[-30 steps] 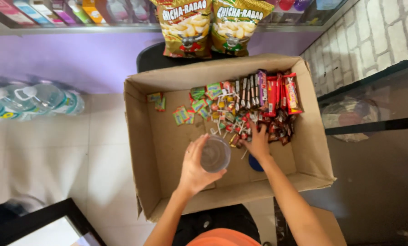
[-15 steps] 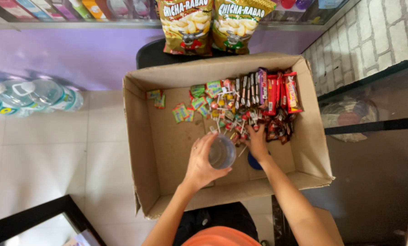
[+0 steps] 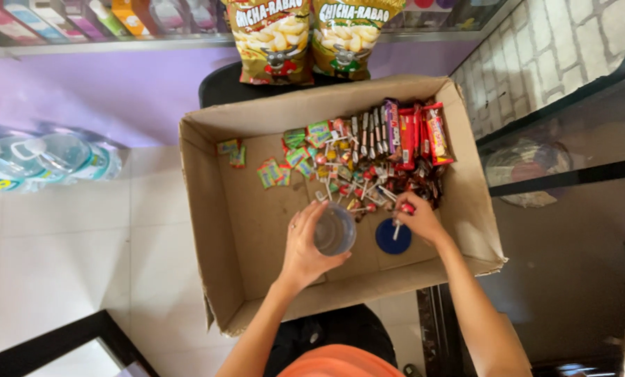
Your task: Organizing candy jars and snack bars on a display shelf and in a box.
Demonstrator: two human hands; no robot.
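Inside a cardboard box (image 3: 207,209), the left hand (image 3: 305,248) wraps a clear plastic jar (image 3: 335,229), likely light and slippery; the right hand (image 3: 418,220) pinches a lollipop (image 3: 400,216) beside the jar.

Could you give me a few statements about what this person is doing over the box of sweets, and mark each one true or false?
1. The left hand holds a clear plastic jar over the cardboard box. True.
2. The right hand is pinching a lollipop by the pile of sweets. True.
3. The blue lid is screwed onto the jar. False: it lies on the box floor beside the jar.
4. The sweets fill the whole box. False: they crowd the far right part; the left of the floor is mostly bare cardboard.
5. Two snack bags hang beyond the box. True.
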